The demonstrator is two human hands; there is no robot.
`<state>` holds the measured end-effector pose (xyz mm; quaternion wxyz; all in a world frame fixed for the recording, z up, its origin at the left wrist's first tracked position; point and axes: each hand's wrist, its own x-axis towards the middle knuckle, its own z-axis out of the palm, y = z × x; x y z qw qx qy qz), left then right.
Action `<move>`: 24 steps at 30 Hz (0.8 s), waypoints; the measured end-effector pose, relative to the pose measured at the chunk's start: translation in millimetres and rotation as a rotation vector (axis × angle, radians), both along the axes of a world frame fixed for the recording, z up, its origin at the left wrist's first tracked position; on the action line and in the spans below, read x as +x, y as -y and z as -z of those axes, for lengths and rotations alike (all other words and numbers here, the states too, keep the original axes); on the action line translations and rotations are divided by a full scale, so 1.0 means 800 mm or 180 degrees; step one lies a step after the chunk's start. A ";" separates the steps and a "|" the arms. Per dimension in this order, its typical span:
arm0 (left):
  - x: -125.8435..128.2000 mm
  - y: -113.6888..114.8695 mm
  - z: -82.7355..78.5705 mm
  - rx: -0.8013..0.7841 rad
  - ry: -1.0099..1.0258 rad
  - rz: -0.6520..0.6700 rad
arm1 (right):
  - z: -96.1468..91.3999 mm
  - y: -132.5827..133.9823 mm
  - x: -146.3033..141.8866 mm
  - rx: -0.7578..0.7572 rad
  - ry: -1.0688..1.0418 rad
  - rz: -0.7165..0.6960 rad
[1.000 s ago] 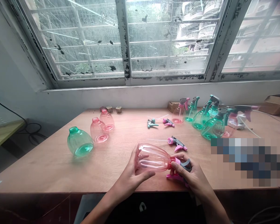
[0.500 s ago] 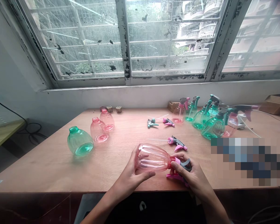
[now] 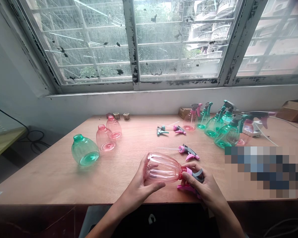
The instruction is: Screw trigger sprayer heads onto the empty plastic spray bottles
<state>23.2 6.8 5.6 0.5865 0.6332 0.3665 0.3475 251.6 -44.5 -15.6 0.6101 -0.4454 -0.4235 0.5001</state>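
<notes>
A clear pink bottle [image 3: 162, 167] lies sideways in the air above the table's front part, its neck to the right. My left hand [image 3: 141, 183] is wrapped round its base end. At the neck sits a pink and grey spray head [image 3: 198, 175], its pink trigger pointing down. My right hand [image 3: 205, 185] grips this spray head, with thumb and fingers at the pink collar. Just beyond the bottle, a loose pink and grey spray head [image 3: 189, 152] rests on the table.
A green bottle [image 3: 85, 150] and two pink bottles [image 3: 105, 138] without tops stand at left. Two more spray heads [image 3: 162, 131] lie farther back. Several topped spray bottles [image 3: 227, 134] crowd the right side. A cardboard box [image 3: 292, 110] is at the far right. The wooden table [image 3: 52, 185] ends near my forearms.
Almost nothing differs. Both hands keep the same hold on the bottle and its spray head, and the things on the table stay put.
</notes>
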 end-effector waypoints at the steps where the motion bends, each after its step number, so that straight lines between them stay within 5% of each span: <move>1: 0.000 0.000 0.000 0.0005 -0.0003 0.0001 | 0.000 0.000 0.000 -0.0007 0.0002 0.0005; 24: 0.000 0.000 -0.001 0.0022 -0.0010 0.0071 | 0.002 0.001 0.000 -0.0057 0.0015 0.0028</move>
